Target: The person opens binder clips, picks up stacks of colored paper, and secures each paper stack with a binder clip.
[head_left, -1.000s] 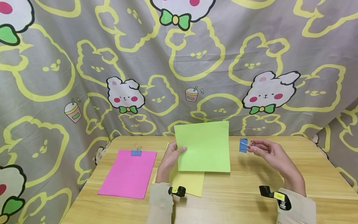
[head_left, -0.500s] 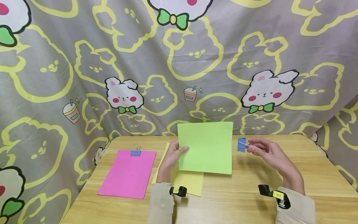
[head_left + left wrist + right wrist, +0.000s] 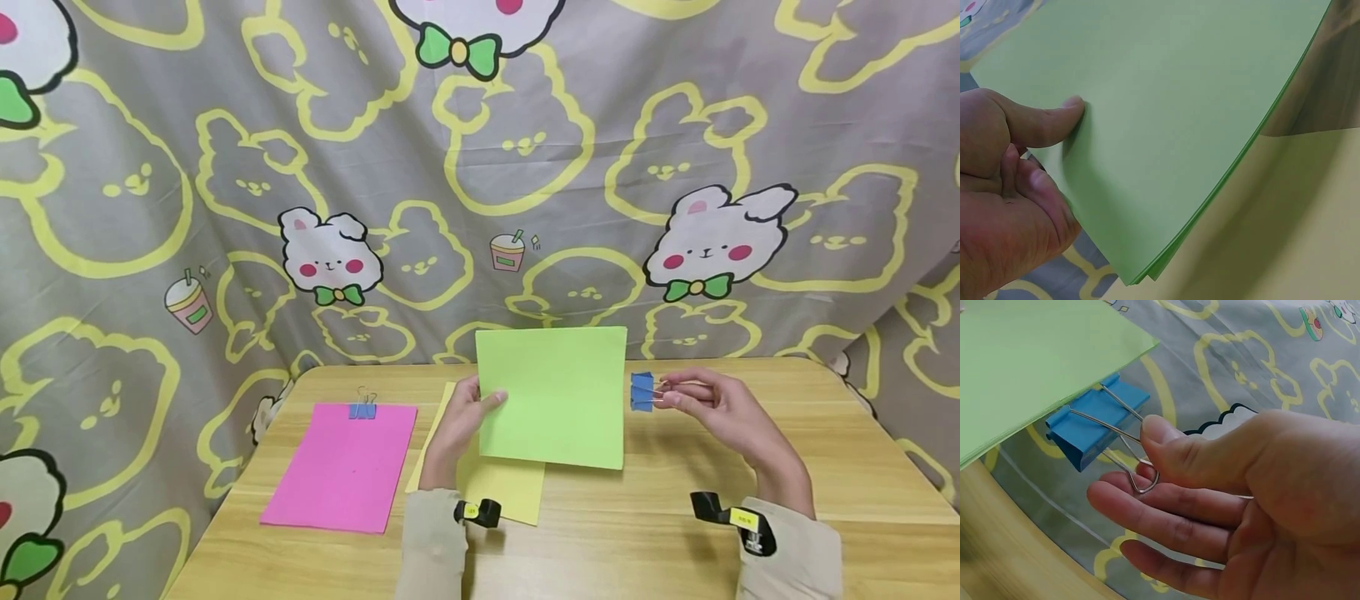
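My left hand grips a small stack of green paper by its left edge, thumb on the front face. In the left wrist view several sheet edges of the green stack fan slightly at the lower corner. My right hand pinches the wire handles of a blue binder clip, thumb on one handle and fingers at the other. The right wrist view has the clip right at the edge of the green paper, its mouth facing the sheets.
Yellow paper lies on the wooden table, partly beneath the held green stack. To the left is a pink paper stack with another blue binder clip on its top edge. A patterned curtain hangs behind the table.
The right hand has brought the blue binder clip left, closer to the green paper's right edge. The green stack has shifted slightly right in the left hand.
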The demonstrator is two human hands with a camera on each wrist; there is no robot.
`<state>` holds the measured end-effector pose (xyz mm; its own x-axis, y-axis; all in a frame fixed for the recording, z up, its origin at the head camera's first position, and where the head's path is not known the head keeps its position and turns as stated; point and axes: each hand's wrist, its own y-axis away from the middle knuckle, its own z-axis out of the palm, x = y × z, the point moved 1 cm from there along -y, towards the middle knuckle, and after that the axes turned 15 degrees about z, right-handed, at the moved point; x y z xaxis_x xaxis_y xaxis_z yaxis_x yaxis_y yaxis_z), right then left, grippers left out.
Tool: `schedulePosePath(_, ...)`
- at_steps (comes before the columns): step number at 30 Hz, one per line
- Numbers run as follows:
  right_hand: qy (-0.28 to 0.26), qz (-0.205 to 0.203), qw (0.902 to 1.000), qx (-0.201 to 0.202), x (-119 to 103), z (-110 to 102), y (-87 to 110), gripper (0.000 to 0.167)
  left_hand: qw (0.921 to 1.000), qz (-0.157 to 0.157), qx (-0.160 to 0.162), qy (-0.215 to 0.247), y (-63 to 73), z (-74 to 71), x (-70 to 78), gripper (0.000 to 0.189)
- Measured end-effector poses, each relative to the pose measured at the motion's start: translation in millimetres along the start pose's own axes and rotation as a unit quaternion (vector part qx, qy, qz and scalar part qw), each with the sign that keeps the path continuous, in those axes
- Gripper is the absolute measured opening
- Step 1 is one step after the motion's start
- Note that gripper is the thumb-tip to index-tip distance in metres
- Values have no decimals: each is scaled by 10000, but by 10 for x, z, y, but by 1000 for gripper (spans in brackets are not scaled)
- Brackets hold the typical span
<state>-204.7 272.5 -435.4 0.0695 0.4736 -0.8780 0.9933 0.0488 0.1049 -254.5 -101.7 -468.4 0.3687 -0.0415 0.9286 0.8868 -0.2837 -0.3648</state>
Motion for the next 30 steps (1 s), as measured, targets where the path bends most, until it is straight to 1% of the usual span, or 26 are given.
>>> schedulePosePath(5, -20, 1, 10000, 62, -1, 4, -4, 40, 10000, 52, 24, 55, -6, -3, 5, 30)
schedulePosePath(16, -155, 42, 9998, 70, 17, 34, -30, 37, 10000, -19, 64, 63, -4, 11, 29, 28)
schedulePosePath(25, -262, 1, 9996, -114, 7, 44, -26, 37, 9999, -32, 120, 98, -10, 16, 25, 29)
schedulePosePath(30, -329, -20, 9993, -197, 15, 54, -35, 34, 9999, 19, 61, 103, -11, 16, 28, 29)
